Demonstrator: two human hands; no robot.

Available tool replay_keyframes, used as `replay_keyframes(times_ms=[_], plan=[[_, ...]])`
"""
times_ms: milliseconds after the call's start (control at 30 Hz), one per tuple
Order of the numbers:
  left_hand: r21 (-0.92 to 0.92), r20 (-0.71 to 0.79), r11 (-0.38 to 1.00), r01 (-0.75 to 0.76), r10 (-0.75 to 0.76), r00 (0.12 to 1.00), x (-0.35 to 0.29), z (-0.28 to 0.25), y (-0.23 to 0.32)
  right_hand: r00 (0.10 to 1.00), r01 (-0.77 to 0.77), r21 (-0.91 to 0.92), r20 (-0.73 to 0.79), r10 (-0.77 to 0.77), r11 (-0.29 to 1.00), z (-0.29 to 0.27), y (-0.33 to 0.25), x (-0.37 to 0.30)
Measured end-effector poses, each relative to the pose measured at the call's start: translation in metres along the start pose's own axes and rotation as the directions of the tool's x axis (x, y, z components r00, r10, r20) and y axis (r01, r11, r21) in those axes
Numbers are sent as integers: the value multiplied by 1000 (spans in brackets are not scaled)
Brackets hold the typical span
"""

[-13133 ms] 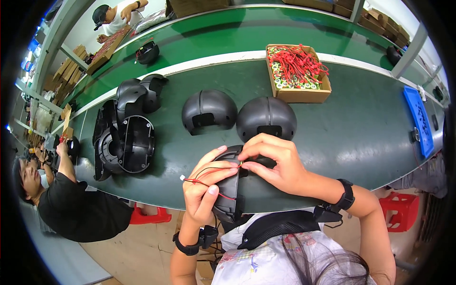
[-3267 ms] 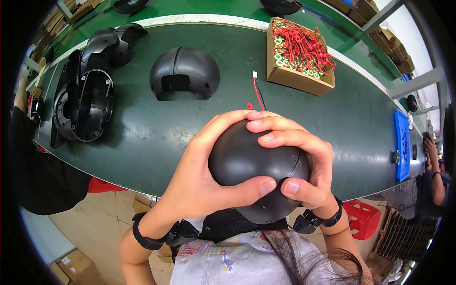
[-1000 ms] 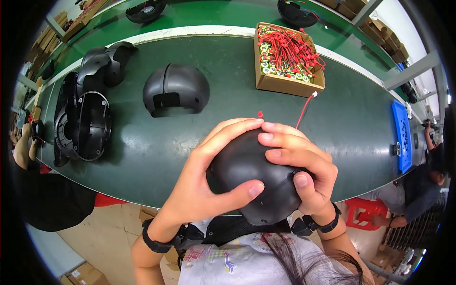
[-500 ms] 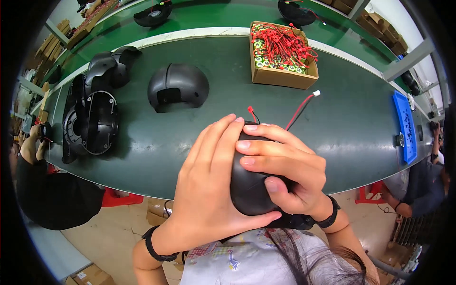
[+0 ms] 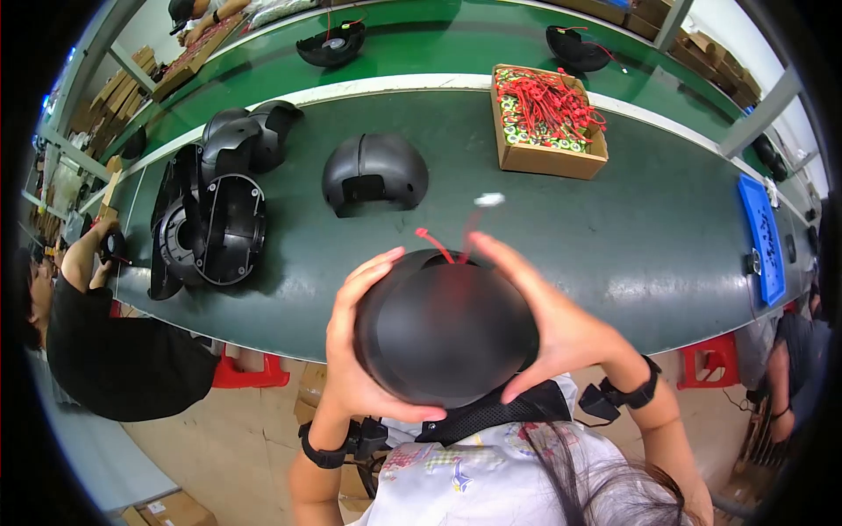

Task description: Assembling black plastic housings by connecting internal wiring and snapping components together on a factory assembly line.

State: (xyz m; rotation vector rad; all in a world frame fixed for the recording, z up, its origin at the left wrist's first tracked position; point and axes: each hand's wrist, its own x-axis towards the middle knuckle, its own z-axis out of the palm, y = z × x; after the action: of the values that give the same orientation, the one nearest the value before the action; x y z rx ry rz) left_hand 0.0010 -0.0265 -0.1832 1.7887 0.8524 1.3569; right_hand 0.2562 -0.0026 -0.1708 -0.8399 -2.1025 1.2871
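Between my two hands is a rounded black plastic shell (image 5: 447,329), its smooth dome facing up. My left hand (image 5: 355,346) wraps its left side, thumb along the near edge. On the other side my right hand (image 5: 561,324) grips it, fingers toward the far edge and thumb near the bottom. A red lead (image 5: 431,243) with a small red plug sticks out of the far edge. Beside it rises a second, motion-blurred wire with a white connector (image 5: 489,200). The underside is hidden.
On the green bench stand a black shell with a cut-out (image 5: 375,173), a pile of black housings (image 5: 232,230) and a carton (image 5: 554,162) of battery cells with red leads. A blue tray (image 5: 761,238) lies right. More half shells (image 5: 331,46) sit beyond. A person (image 5: 123,351) works at left.
The black shell has been turned so its broad dome shows. My hands, closely overlapping before, are now apart on its opposite sides. The white connector has swung left. The whole view has shifted.
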Motion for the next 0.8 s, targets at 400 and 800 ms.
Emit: replay_keyframes(times_ms=[400,800], plan=[[-115,93,993,-29,40,995,-24,-17,-10,948,281,-142,-114,-298,949,26,-7,16],[31,177,998,-50,44,983,40,26,3,864,203,-403,-355,-357,892,-68,-23,-31]])
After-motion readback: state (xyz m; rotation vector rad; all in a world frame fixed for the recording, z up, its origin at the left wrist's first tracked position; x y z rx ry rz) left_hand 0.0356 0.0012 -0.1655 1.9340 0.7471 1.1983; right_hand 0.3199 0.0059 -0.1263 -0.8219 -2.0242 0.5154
